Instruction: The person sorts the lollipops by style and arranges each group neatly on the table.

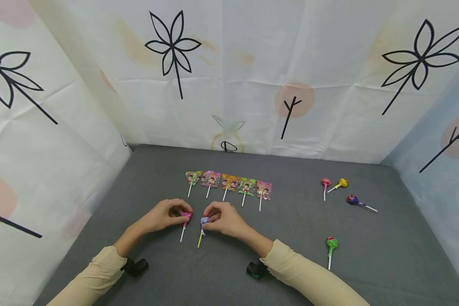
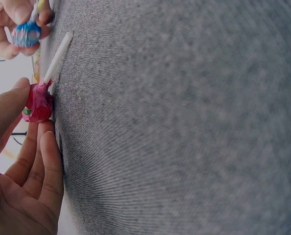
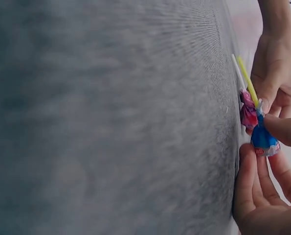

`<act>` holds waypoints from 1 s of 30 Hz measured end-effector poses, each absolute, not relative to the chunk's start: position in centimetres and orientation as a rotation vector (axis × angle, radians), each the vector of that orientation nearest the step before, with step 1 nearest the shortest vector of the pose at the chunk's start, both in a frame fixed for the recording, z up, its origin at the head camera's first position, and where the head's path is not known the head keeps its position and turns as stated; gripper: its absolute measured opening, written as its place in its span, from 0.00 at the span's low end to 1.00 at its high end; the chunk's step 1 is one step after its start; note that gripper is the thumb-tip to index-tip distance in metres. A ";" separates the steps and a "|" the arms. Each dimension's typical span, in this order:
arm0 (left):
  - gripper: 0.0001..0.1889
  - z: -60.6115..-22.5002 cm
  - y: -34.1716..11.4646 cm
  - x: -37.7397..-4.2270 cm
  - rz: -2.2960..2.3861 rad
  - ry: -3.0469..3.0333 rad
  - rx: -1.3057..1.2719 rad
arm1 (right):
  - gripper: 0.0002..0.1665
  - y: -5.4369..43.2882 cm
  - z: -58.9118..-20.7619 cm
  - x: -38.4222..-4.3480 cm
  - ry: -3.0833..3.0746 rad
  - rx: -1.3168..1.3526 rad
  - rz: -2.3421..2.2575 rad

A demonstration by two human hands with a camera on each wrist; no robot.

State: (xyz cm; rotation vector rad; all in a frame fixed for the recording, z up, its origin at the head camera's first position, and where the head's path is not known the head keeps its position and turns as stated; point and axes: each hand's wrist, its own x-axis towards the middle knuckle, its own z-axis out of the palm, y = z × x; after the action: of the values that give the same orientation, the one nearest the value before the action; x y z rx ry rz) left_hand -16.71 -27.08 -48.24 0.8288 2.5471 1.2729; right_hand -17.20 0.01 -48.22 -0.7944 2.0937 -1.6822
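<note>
At the near middle of the table, my left hand (image 1: 169, 214) has its thumb and fingertips on the wrapped head of a pink lollipop (image 2: 38, 104). The white stick of that lollipop points toward me. Just to its right, my right hand (image 1: 225, 217) pinches a blue-wrapped lollipop (image 3: 263, 137) with a yellow stick between thumb and fingers. The two lollipops are side by side with a small gap between them. Beyond the hands lies a row of several flat-packed lollipops (image 1: 229, 182) in green, pink and orange wrappers, sticks toward me.
On the right side of the grey table (image 1: 290, 238) lie a pink lollipop (image 1: 325, 182), a yellow one (image 1: 342, 182) and a dark purple one (image 1: 353, 199). Nearer to me is a green lollipop (image 1: 332, 243). A patterned white curtain (image 1: 252, 51) stands behind the table.
</note>
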 end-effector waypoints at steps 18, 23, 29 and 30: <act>0.10 -48.2 -27.0 -16.7 1.265 2.550 0.795 | 0.12 -1.8 -48.1 -17.8 2.351 -0.736 -1.506; 0.10 -48.1 -27.0 -16.7 1.263 2.549 0.801 | 0.12 -1.9 -48.0 -17.9 2.366 -0.745 -1.481; 0.11 -48.2 -27.0 -16.6 1.267 2.553 0.792 | 0.12 -2.0 -47.9 -17.9 2.365 -0.727 -1.456; 0.11 -48.2 -27.0 -16.6 1.265 2.554 0.792 | 0.12 -2.0 -48.0 -17.9 2.363 -0.725 -1.457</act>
State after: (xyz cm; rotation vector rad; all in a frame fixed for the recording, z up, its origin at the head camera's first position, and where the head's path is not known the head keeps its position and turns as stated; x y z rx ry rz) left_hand -16.64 -26.99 -48.25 0.7923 2.5543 1.2653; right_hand -17.88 -2.00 -47.96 -0.7252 2.3625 -1.4572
